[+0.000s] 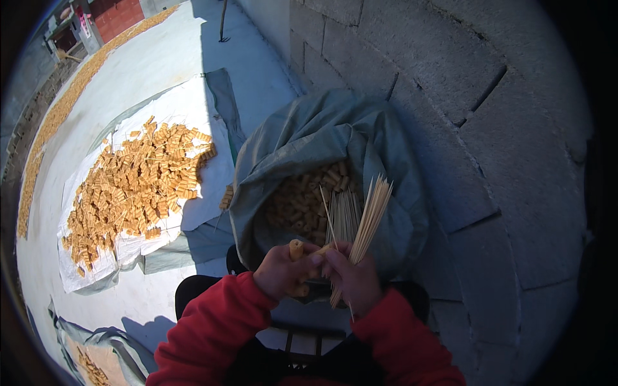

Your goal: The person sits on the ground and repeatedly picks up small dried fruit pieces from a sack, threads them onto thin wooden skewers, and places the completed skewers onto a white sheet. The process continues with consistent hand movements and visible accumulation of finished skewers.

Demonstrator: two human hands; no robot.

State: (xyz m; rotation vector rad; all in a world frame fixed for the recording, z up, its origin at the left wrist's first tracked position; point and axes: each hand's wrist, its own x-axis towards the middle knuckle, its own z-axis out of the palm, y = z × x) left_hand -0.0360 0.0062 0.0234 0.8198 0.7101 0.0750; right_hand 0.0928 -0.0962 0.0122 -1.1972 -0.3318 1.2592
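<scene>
My left hand point(281, 270) is closed around a few short tan tubular pieces point(296, 249), one end showing a small hole. In my right hand point(355, 278) is a fanned bundle of thin wooden skewers point(373, 215). A single skewer point(327, 215) stands apart from that bundle, its lower part at my right fingertips. Both hands meet above the near edge of an open grey-green sack point(393, 161). Inside the sack lie many loose tan pieces point(299, 199) and another bunch of skewers point(346, 215). Fingers partly hide where the pieces and skewer meet.
At left, a white sheet point(80, 193) on the ground bears a big heap of threaded tan pieces point(141, 180). A block wall point(444, 71) rises close on the right. Farther off are a long strip of yellowish material point(71, 90) and a pronged tool point(223, 26).
</scene>
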